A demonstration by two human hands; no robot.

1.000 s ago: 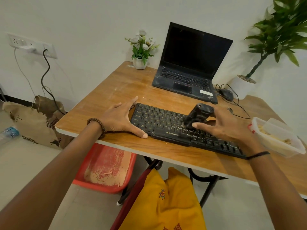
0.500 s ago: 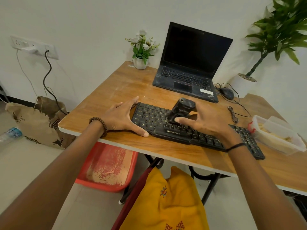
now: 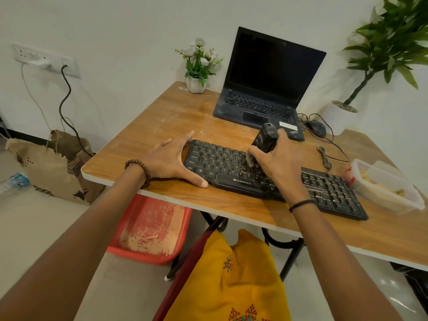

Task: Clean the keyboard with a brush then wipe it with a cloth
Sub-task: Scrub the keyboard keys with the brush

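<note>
Leftward since earlier, the right hand [image 3: 281, 162] grips the brush [image 3: 264, 142], fingers closed. Left hand [image 3: 171, 159], fingers spread, braces the keyboard [image 3: 231, 169] at 9 o'clock.

Right hand [image 3: 281, 162] gripping brush [image 3: 264, 141] on keyboard [image 3: 231, 167], left hand [image 3: 170, 158] flat at its left end

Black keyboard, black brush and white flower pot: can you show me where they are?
Black keyboard [image 3: 328, 191], head view, on the right-hand keys.
Black brush [image 3: 265, 137], head view, on its handle, gripped by the right hand [image 3: 281, 162].
White flower pot [image 3: 195, 85], head view, on its front wall.
</note>
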